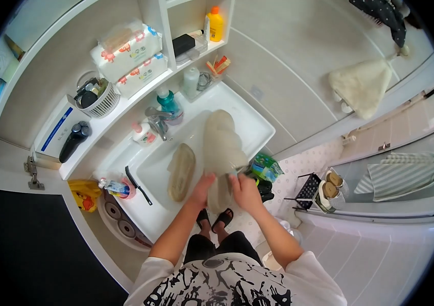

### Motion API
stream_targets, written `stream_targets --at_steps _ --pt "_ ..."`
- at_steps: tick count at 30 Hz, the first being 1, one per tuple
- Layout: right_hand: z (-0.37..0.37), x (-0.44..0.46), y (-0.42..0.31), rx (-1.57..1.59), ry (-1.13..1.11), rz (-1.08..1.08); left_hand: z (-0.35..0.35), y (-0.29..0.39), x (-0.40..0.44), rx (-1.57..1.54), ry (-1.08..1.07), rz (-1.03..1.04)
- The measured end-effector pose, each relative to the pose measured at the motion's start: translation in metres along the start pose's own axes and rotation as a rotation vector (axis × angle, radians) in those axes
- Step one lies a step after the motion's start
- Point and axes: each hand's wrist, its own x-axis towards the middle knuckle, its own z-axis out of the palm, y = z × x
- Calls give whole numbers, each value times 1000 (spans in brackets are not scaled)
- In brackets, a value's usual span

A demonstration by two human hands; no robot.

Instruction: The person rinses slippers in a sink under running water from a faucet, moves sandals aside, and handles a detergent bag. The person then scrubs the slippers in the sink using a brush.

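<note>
My left hand (205,188) and my right hand (245,193) are closed on either side of a long, pale beige, shoe-shaped piece (220,194), held over the basin's front edge. From it a bulky, lumpy, whitish-beige part (222,140) reaches away over the basin; whether the two are one thing I cannot tell. A similar flat, beige, sole-shaped piece (182,172) lies in the white sink (255,122), left of my hands. Behind it stands the metal tap (158,125). My fingertips are partly hidden by what I hold.
A pink pump bottle (144,135) and a teal bottle (170,106) stand by the tap. A black-handled item (138,185) and a pink cup (125,190) are on the sink's left rim. An electric shaver (75,140) rests on the shelf. A beige towel (362,87) hangs right.
</note>
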Motion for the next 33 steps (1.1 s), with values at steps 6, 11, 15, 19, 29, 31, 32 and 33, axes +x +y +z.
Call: stream_targets --at_steps 6,11,15,19,29,31,32,33 --pt "7 -11 -12 87 -165 137 -15 -8 15 -107 83 -10" --pt "8 -54 4 36 -351 213 -16 20 11 -179 3 64" --pt "0 -15 5 -178 -132 45 21 4 -8 -47 92 39" --pt "0 10 3 -506 -47 50 19 -1 -4 -251 112 -73" --pt "2 -39 8 -108 -312 78 2 27 10 -326 -49 148" --pt "11 -19 15 -2 -227 -1 9 19 11 -332 20 169" --pt "12 -11 12 -115 -173 18 10 11 10 -307 54 156" --pt "8 0 0 -227 -119 36 11 1 9 -281 89 142"
